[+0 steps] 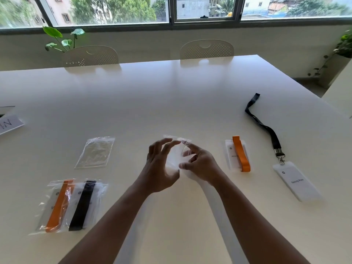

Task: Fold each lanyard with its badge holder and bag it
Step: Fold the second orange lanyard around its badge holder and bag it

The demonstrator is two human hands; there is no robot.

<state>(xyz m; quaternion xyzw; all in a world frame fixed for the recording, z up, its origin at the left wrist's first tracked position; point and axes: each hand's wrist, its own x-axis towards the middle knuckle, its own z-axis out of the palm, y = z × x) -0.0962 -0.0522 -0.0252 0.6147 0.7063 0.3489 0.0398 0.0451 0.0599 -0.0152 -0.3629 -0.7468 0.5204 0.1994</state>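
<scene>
Paper label [10, 123] cut off left.

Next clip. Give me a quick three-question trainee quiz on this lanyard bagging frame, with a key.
1. True or false: the black lanyard on the right lies unfolded.
2. How many bagged sets lie at lower left: A one, B two, C three?
3. What do both hands hold?

Key: 1 true. 2 B, an orange set and a black set. 3 A clear bag, held between the left hand and right hand.
</scene>
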